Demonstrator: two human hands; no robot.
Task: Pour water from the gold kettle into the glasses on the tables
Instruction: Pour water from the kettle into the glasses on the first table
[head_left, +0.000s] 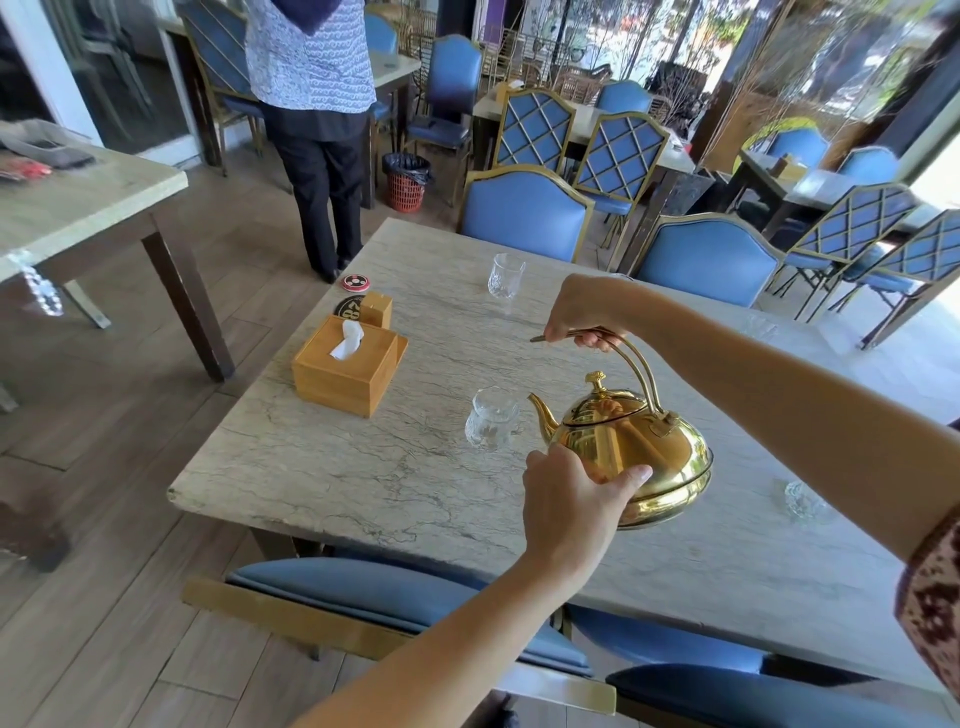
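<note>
One gold kettle, right hand gripping handle, left hand cupping body, four glasses on table

Dining room with wood-plank floor and pale marble-topped tables on dark legs. Blue upholstered chairs with gold frames — some with lattice backs — stand around each table. A red waste basket sits on the floor. Daylight enters through glazing at right.
</note>
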